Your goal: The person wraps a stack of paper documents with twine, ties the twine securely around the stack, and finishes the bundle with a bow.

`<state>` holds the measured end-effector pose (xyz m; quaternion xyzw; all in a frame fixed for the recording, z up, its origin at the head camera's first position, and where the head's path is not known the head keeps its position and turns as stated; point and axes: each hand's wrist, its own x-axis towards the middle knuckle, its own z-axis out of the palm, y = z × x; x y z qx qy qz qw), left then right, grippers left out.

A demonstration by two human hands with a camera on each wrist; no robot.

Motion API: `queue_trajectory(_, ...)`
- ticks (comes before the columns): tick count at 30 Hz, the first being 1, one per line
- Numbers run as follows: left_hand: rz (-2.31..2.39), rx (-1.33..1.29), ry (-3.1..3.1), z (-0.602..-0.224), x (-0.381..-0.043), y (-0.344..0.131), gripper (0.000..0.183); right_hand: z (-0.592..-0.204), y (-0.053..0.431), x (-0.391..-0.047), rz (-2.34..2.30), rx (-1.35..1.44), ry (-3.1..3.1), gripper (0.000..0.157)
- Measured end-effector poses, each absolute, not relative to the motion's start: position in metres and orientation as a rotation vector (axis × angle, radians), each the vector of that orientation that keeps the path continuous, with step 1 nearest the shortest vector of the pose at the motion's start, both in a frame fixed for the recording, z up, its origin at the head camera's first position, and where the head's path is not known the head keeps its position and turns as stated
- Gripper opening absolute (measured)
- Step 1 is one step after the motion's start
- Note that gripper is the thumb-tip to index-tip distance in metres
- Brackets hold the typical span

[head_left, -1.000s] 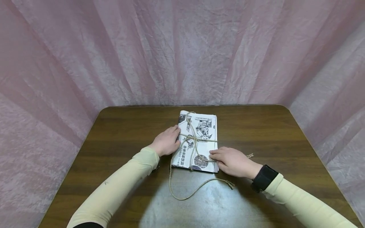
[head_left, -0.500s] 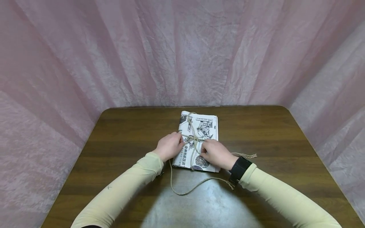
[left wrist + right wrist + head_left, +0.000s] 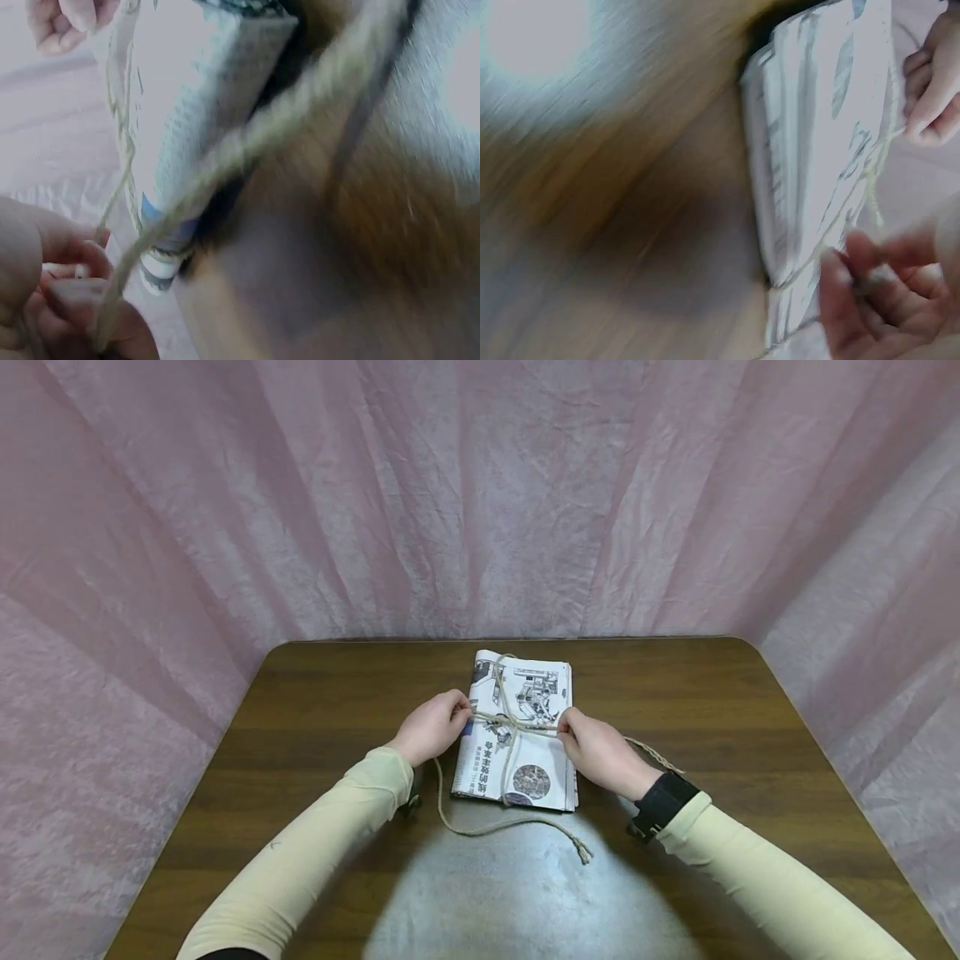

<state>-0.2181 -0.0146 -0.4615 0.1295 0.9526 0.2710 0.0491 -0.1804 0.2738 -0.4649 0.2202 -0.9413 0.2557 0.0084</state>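
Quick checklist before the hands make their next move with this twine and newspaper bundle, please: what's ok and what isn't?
1. Left hand pinching the twine: ok.
2. Right hand pinching twine on the opposite side: ok.
3. Newspaper bundle lying flat on the table: ok.
4. Twine crossing near the middle of the bundle's top: ok.
5. Near tail lying untangled on the table: ok.
6. Crossing fully tight: cannot tell.

A pink, crinkled curtain [image 3: 480, 502] is hanging in folds behind and beside a brown wood-grain table [image 3: 337, 681], darker bands are running crosswise over its top, whitish glare [image 3: 525, 897] is shining toward the near edge
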Motion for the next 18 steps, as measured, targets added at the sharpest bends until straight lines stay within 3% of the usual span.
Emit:
queue_trajectory(9,0.766,0.489,2.887,-0.455,-0.223,-0.027,0.013,-0.475,0.293,-0.19,0.737,0.762,-2.856,0.015)
queue_trajectory(18,0.657,0.538,2.939,-0.463,-0.23,-0.034,0.012,-0.481,0.305,-0.194,0.652,0.777,-2.887,0.015)
